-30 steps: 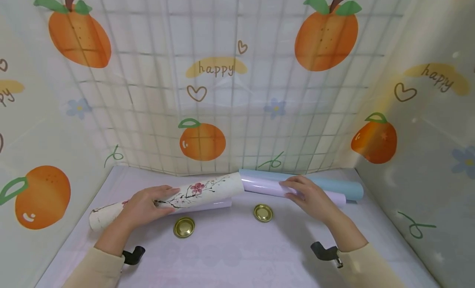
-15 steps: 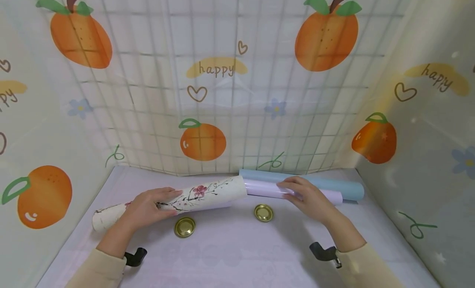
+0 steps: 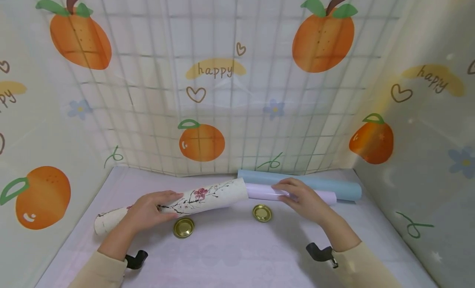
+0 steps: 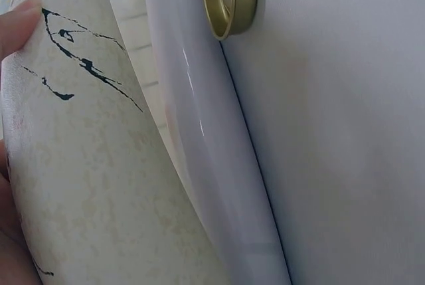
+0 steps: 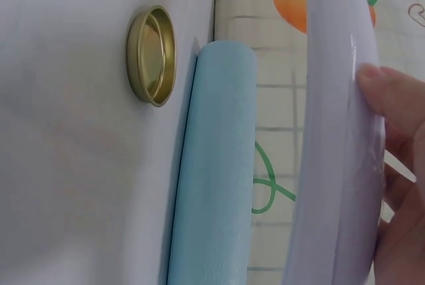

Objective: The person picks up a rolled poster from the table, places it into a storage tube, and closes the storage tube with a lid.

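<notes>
My left hand [image 3: 152,209] grips a cream roll of paper [image 3: 219,196] printed with dark branches and pink blossoms, thumb on the near side. From the right, my right hand [image 3: 302,201] pinches a glossy lilac roll [image 3: 259,192] between thumb and fingers. The lilac roll's left end is hidden inside the open right end of the blossom roll. In the right wrist view, the held lilac roll [image 5: 339,132] is raised above the table. A second lilac roll [image 4: 192,119] lies on the table under the blossom roll, mostly hidden in the head view.
A light blue roll [image 3: 334,187] lies along the back right of the table [image 3: 230,255]. Two small gold lids sit in front of the rolls, one left [image 3: 183,227] and one right [image 3: 262,213]. A curtain [image 3: 148,127] printed with oranges hangs behind.
My right hand has moved left with the lilac roll, and more of it is inside the blossom roll. The blossom roll has shifted slightly right and toward me.
</notes>
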Demonstrator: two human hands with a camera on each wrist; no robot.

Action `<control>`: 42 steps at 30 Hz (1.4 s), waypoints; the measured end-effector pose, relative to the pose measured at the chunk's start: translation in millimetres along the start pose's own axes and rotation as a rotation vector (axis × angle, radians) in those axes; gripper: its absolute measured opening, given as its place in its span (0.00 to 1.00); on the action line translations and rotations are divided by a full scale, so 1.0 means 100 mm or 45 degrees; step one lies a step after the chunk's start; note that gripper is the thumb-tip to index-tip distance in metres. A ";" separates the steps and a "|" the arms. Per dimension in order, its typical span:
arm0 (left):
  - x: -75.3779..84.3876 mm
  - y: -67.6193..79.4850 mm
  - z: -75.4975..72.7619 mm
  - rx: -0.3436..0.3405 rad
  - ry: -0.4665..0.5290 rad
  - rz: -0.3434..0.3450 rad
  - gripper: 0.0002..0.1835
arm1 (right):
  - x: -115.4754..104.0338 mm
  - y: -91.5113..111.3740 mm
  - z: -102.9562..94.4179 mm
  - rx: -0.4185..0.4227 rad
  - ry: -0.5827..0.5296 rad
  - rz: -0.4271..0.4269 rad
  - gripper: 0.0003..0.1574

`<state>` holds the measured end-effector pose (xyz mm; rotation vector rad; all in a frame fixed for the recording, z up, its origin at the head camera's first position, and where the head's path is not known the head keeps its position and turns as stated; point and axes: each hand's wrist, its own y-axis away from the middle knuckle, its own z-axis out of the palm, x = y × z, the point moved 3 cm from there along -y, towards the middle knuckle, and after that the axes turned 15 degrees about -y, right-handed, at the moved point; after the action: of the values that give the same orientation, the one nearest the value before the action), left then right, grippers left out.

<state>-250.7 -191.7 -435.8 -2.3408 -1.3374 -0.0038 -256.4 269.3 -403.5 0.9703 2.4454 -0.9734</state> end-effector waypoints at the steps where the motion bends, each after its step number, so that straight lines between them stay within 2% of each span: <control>1: 0.00 0.00 0.00 -0.002 -0.001 -0.001 0.32 | 0.00 0.00 0.00 -0.001 -0.002 0.005 0.25; 7: 0.03 0.00 0.00 -0.030 0.003 -0.024 0.32 | 0.00 0.01 0.01 -0.005 -0.007 0.040 0.25; 14: 0.05 0.00 0.00 -0.060 -0.008 -0.023 0.32 | -0.04 -0.03 0.05 -0.018 -0.009 -0.004 0.24; 20: 0.06 0.00 0.01 -0.056 -0.019 0.005 0.32 | -0.06 -0.07 0.10 -0.051 -0.003 0.029 0.24; 28: 0.09 -0.01 0.02 -0.067 -0.023 0.026 0.32 | -0.14 -0.15 0.18 -0.075 0.020 -0.051 0.24; 42: 0.12 0.00 0.04 -0.085 -0.033 0.055 0.32 | -0.22 -0.21 0.26 -0.138 0.031 -0.035 0.22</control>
<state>-245.5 -180.3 -436.6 -2.4329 -1.3175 -0.0044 -254.7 229.2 -400.9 0.9200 2.5086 -0.8331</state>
